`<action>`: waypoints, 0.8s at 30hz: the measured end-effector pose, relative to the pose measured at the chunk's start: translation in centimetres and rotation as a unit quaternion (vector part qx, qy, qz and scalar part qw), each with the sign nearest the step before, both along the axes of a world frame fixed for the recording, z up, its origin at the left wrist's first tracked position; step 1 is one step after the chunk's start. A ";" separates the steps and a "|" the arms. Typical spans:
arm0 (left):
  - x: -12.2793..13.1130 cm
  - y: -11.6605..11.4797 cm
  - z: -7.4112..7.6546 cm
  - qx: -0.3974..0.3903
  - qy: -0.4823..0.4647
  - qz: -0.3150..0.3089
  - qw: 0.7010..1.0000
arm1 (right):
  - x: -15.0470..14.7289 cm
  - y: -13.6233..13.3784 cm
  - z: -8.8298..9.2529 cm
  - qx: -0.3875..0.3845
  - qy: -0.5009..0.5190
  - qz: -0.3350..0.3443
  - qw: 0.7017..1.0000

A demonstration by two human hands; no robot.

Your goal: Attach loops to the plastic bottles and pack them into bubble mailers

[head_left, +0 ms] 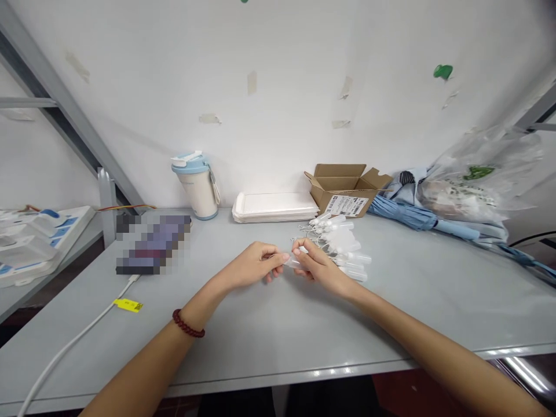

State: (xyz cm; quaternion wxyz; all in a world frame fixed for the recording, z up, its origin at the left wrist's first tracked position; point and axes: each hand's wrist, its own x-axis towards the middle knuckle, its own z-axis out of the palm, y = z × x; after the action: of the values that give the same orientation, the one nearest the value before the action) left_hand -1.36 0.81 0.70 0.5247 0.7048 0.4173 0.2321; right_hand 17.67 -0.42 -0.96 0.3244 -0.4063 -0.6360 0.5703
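Note:
Over the middle of the grey table (278, 324), my left hand (254, 265) and my right hand (317, 266) meet fingertip to fingertip. Both pinch a small clear plastic vial (290, 259) held between them. My left wrist wears a dark red bead bracelet (187, 325). Just behind my right hand lies a pile of several similar small clear vials (343, 243) with white caps and thin strings.
A blue-lidded cup (197, 184), a stack of white trays (275, 207) and an open cardboard box (345, 188) stand along the wall. A blue umbrella (417, 217) and a plastic bag (478, 176) lie right. A blurred device (152, 243) with a white cable (73, 344) lies left.

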 end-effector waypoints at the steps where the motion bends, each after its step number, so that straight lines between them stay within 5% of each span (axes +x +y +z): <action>1: 0.0 0.0 -0.1 -0.024 -0.001 -0.008 1.000 | 0.0 -0.1 0.1 0.019 -0.009 -0.005 1.000; 6: 0.5 -0.4 -0.5 -0.063 -0.041 -0.010 0.997 | -0.1 -0.1 0.5 0.000 -0.003 -0.036 0.999; 12: 1.2 -1.1 -0.6 0.241 0.062 0.010 0.968 | 0.0 0.2 0.8 -0.108 0.028 -0.054 0.992; 15: 1.3 -1.1 -0.7 0.318 0.076 0.005 0.945 | 0.1 0.3 0.8 -0.128 0.040 -0.048 0.990; 24: 1.3 -1.0 -0.8 0.058 0.008 0.016 0.998 | 0.2 0.5 0.5 -0.077 -0.002 -0.084 0.993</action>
State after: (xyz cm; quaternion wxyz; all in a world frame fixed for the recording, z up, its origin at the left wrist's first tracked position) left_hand -0.07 -0.15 -0.08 0.4759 0.7289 0.4190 0.2583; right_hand 17.88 0.08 -0.48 0.3380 -0.4830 -0.5541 0.5877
